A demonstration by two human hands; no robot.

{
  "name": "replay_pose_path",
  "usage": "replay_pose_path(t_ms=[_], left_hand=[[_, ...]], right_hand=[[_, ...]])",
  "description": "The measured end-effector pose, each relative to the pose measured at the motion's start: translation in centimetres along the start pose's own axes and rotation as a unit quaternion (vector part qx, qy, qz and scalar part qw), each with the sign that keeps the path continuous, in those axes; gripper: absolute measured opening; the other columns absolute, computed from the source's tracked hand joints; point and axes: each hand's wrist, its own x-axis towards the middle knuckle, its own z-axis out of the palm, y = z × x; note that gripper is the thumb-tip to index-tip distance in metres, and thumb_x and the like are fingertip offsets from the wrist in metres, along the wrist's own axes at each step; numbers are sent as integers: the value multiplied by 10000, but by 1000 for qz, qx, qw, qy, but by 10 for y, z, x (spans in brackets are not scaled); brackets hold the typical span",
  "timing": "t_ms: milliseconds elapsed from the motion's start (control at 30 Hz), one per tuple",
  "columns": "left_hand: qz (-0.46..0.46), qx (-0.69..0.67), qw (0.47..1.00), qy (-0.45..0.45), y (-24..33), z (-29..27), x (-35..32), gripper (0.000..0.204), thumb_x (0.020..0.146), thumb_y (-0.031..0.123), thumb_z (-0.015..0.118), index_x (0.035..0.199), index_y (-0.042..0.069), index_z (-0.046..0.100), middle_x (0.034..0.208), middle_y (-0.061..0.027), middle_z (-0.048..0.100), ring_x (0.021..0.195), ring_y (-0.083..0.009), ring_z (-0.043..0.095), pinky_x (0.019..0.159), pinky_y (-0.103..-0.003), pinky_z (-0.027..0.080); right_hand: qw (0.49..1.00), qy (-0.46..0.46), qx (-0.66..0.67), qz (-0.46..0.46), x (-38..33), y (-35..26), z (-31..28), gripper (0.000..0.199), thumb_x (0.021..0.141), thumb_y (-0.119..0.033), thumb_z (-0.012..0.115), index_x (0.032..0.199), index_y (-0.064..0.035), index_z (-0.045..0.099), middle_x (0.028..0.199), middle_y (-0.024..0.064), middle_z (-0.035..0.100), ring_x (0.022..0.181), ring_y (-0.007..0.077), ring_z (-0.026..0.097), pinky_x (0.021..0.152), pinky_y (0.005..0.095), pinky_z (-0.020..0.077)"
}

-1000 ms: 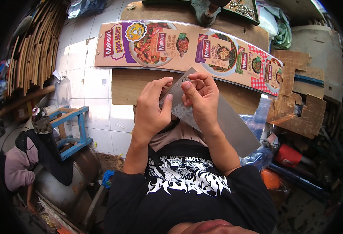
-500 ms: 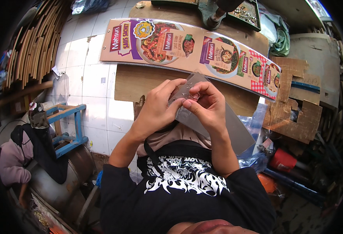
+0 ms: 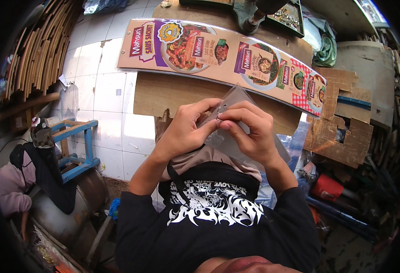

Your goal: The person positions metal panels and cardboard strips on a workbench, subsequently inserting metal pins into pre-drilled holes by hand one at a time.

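Note:
A see-through grey plastic sheet (image 3: 237,94) with small holes near its upper end is tilted between my hands, in front of my body. My left hand (image 3: 184,129) grips its left edge, fingers behind and thumb in front. Against the sheet's face, my right hand (image 3: 254,129) has thumb and forefinger pinched together beside my left thumb. A thin, pale bit shows at these fingertips, too small to name. Just beyond my hands, a long printed food-picture strip (image 3: 229,57) lies across the wooden table (image 3: 177,95).
A metal hand press (image 3: 250,22) stands at the table's far side, beside a dark tray (image 3: 301,20) of small metal rings. Cut cardboard (image 3: 354,145) lies to the right. At left are a blue-framed stool (image 3: 90,141), stacked wooden strips (image 3: 38,54) and another person's sleeve (image 3: 13,191).
The sheet has turned a little and catches the light differently. My right hand has shifted slightly right, its fingers now closer together. Thin metal pieces seen by my fingers earlier are mostly hidden.

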Motion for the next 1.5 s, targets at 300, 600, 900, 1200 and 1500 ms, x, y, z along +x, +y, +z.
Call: replay_pose_path(t_ms=[300, 600, 900, 1200, 1500], left_hand=[[-59, -63, 995, -39, -3, -1, -7, 403, 895, 8, 676, 1270, -71, 552, 1091, -86, 671, 930, -82, 606, 788, -230, 492], [-94, -84, 985, -117, 16, -14, -2, 415, 899, -10, 655, 1295, -62, 542, 1137, -100, 660, 961, -103, 628, 820, -255, 520], [-44, -168, 985, -23, 2, 3, -15, 394, 888, -5, 643, 1265, -89, 571, 980, -90, 690, 828, -71, 601, 700, -246, 498], [-34, -164, 985, 38, -1, 15, -25, 393, 895, 0, 631, 1271, -95, 566, 973, -95, 698, 793, -62, 592, 689, -223, 481], [-61, -126, 990, 7, 5, 17, -24, 412, 922, -24, 597, 1321, -92, 518, 1143, -131, 658, 1024, -133, 611, 896, -268, 485]], right_hand=[[998, 26, -55, 30, -8, 2, -4, 166, 835, 22, 700, 993, -9, 659, 886, 131, 682, 705, 258, 675, 624, 325, 528], [996, 34, -82, -24, -6, 0, -6, 197, 807, 47, 706, 991, -8, 662, 888, 127, 678, 737, 256, 675, 628, 330, 530], [998, 44, -25, 34, -9, -4, -7, 191, 785, 39, 739, 961, -16, 690, 862, 78, 609, 671, 157, 606, 576, 293, 486], [1000, 10, 11, 24, -13, 1, 0, 161, 789, 37, 740, 940, -7, 703, 876, 74, 618, 712, 120, 600, 600, 241, 480], [998, 36, -47, 24, -15, 0, 5, 127, 788, -23, 727, 897, -13, 662, 813, 106, 613, 652, 252, 622, 577, 337, 490]])
